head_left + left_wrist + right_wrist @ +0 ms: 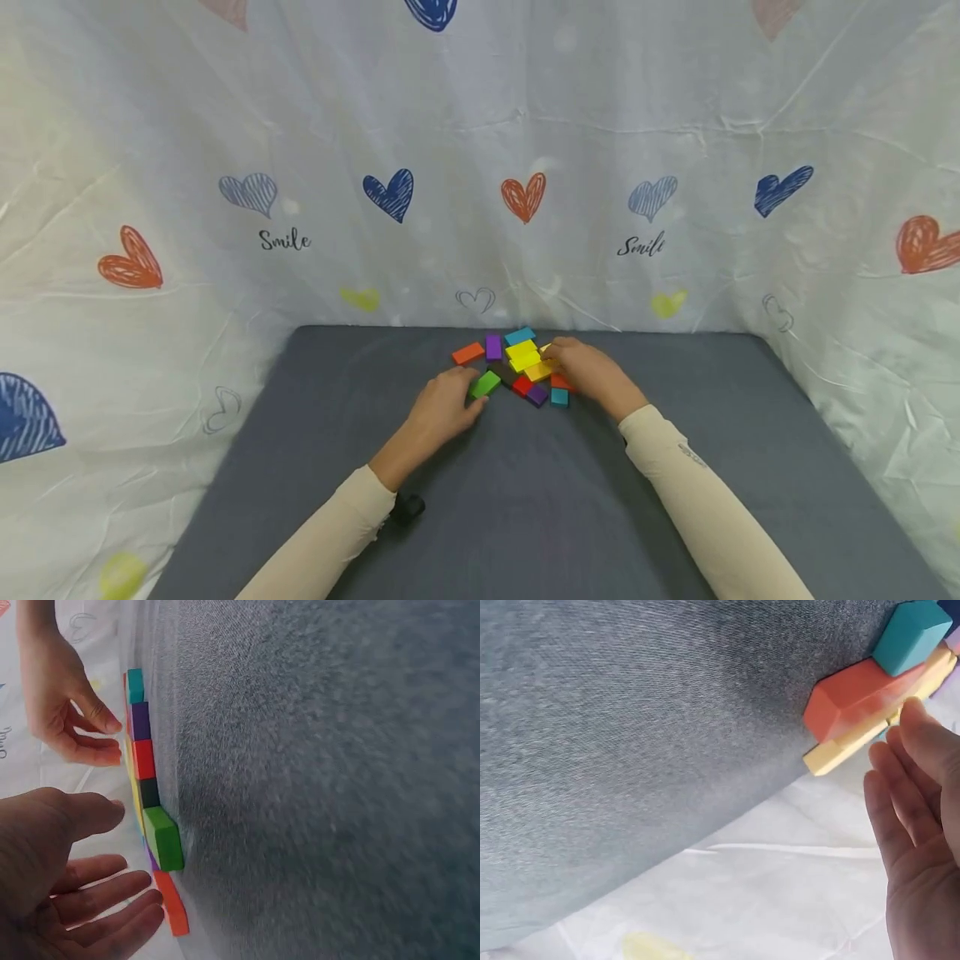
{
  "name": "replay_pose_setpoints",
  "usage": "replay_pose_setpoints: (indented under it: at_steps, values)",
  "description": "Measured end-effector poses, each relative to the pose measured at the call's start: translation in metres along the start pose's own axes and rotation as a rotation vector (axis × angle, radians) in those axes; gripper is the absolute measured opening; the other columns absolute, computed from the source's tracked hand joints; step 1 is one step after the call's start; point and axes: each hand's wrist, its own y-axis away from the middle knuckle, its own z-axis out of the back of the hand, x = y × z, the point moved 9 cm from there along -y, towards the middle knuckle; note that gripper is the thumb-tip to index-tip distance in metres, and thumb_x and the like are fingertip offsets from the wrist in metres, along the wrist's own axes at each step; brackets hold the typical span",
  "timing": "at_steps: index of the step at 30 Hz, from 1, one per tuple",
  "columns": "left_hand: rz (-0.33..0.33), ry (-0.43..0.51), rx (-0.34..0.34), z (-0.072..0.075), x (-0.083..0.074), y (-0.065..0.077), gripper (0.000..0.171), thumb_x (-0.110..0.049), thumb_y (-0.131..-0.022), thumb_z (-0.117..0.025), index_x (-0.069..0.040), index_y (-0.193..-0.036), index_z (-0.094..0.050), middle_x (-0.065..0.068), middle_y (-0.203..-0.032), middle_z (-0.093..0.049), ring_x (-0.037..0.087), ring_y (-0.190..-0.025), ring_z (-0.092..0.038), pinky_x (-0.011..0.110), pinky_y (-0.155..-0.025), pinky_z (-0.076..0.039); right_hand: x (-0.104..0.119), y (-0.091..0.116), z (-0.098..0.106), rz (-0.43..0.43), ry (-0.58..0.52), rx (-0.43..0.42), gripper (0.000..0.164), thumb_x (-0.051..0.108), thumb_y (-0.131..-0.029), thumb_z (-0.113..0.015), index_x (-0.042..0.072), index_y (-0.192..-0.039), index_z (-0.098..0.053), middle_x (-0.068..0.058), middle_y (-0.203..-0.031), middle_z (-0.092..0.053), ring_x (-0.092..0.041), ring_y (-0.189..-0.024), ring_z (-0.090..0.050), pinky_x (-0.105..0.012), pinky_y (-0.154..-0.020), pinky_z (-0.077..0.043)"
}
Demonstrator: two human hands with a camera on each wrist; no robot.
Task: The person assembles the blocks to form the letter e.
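Note:
A loose cluster of coloured wooden blocks lies toward the far edge of the grey table. My left hand (444,404) is beside its left end, fingers spread and thumb apart, nearest the green block (165,840) and the orange block (172,904). Whether a fingertip touches one is unclear. At the right end, my right hand (588,371) hovers with loosely bent fingers by a pale yellow block (825,759) and a red-orange block (847,699), pinching neither. Bright yellow blocks (523,357) sit mid-cluster, with a red block (522,386) and a teal block (559,397) in front.
Purple (493,347) and blue blocks (520,336) stand at the back of the cluster. A white curtain (450,125) printed with hearts hangs behind the grey tabletop (495,508) and along its sides. A small black object (408,507) shows under the left wrist.

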Motion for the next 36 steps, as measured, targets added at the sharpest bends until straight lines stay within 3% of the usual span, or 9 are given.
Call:
replay_pose_setpoints:
  at_steps: [6,14,18,24,29,33,36]
  values:
    - [0.009,-0.039,0.026,-0.01,0.0,-0.005,0.047,-0.029,-0.096,-0.081,-0.004,-0.134,-0.068,0.012,-0.119,-0.069,0.025,-0.096,-0.068,0.044,-0.086,-0.059,0.002,-0.009,-0.004,0.011,0.037,0.024,0.019,0.003,-0.094,-0.08,0.005,-0.113,-0.079,-0.008,-0.108,-0.067,-0.026,-0.096,-0.067,-0.041,-0.09,-0.06]
    - [0.028,-0.052,0.035,-0.014,0.002,-0.01,0.036,-0.016,-0.093,-0.083,-0.004,-0.126,-0.072,0.009,-0.111,-0.068,0.024,-0.091,-0.066,0.043,-0.083,-0.058,0.005,-0.017,-0.008,0.045,0.14,0.054,0.009,0.001,-0.098,-0.073,0.004,-0.104,-0.078,-0.006,-0.094,-0.053,-0.022,-0.081,-0.056,-0.035,-0.076,-0.057]
    - [0.016,-0.069,0.021,-0.013,0.0,-0.014,0.034,-0.01,-0.092,-0.081,-0.003,-0.124,-0.073,0.01,-0.111,-0.069,0.025,-0.094,-0.067,0.043,-0.082,-0.059,0.002,-0.019,-0.009,0.061,0.161,0.057,0.009,0.002,-0.099,-0.072,0.003,-0.105,-0.079,-0.007,-0.095,-0.052,-0.022,-0.081,-0.053,-0.033,-0.075,-0.055]
    - [0.023,-0.087,0.038,-0.017,0.0,-0.019,0.034,-0.017,-0.094,-0.081,-0.003,-0.125,-0.074,0.011,-0.114,-0.068,0.026,-0.098,-0.065,0.043,-0.084,-0.058,-0.003,-0.017,-0.012,0.034,0.154,0.053,0.009,0.004,-0.098,-0.075,0.002,-0.107,-0.078,-0.009,-0.099,-0.052,-0.024,-0.084,-0.051,-0.034,-0.076,-0.055]
    - [0.015,-0.085,0.054,-0.019,0.001,-0.019,0.031,-0.015,-0.095,-0.08,-0.003,-0.124,-0.074,0.012,-0.113,-0.068,0.026,-0.1,-0.064,0.043,-0.085,-0.058,-0.005,-0.012,-0.014,0.004,0.167,0.04,0.016,0.003,-0.099,-0.072,0.002,-0.115,-0.076,-0.012,-0.108,-0.06,-0.028,-0.094,-0.059,-0.04,-0.086,-0.059]
    - [0.005,-0.052,0.051,-0.014,0.001,-0.015,0.03,-0.012,-0.094,-0.079,-0.003,-0.122,-0.074,0.011,-0.113,-0.068,0.025,-0.096,-0.061,0.041,-0.083,-0.056,-0.006,-0.004,-0.009,-0.021,0.167,0.022,0.019,0.01,-0.097,-0.077,0.003,-0.115,-0.075,-0.01,-0.11,-0.065,-0.029,-0.099,-0.064,-0.045,-0.093,-0.058]
    - [-0.015,-0.029,0.042,-0.006,-0.002,-0.01,0.031,-0.01,-0.091,-0.078,-0.003,-0.122,-0.075,0.011,-0.112,-0.068,0.024,-0.091,-0.059,0.04,-0.08,-0.054,-0.003,0.004,0.0,-0.021,0.159,-0.008,0.021,0.014,-0.096,-0.081,0.004,-0.113,-0.074,-0.009,-0.107,-0.064,-0.029,-0.098,-0.064,-0.044,-0.09,-0.058]
